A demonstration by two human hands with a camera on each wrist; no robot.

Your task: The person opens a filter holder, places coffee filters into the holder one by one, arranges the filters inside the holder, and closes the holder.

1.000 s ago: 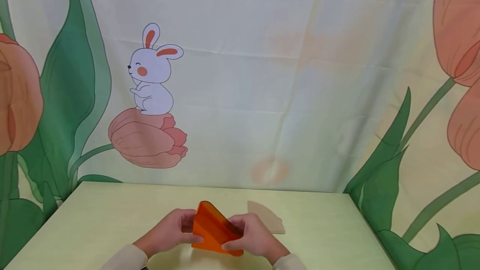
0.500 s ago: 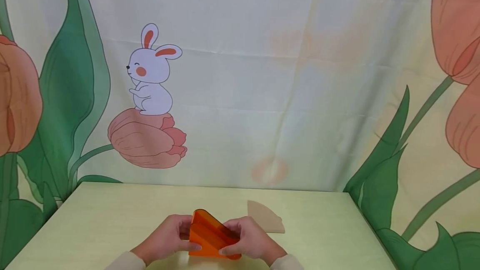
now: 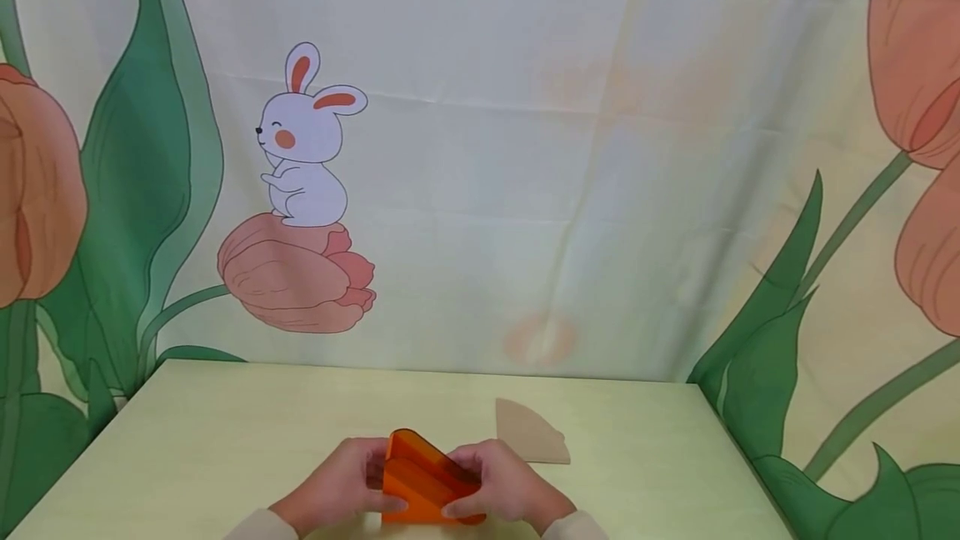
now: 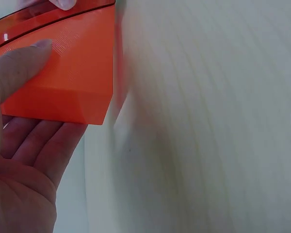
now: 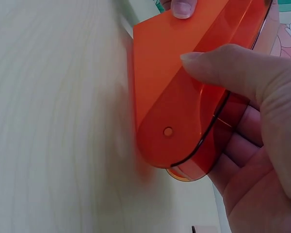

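Both hands hold an orange plastic case (image 3: 420, 490) near the front of the table. It is wedge-shaped, with an opaque body and a see-through orange cover (image 5: 184, 126) that has a small round pivot at one rounded corner. My left hand (image 3: 348, 477) grips the left end, thumb on the near face and fingers behind, as the left wrist view shows. The right hand (image 3: 506, 482) pinches the rounded right end between thumb and fingers. The case's lower edge is at or just above the tabletop; I cannot tell whether it touches. Its inside is mostly hidden.
A light-brown fan-shaped paper piece, like a coffee filter (image 3: 531, 433), lies flat on the pale table (image 3: 637, 457) behind the right hand. A cloth backdrop (image 3: 480, 190) printed with tulips and a rabbit hangs behind the table.
Both hands have lowered the orange case toward the tabletop and slightly toward me, their grip unchanged. The brown paper piece stays in place.
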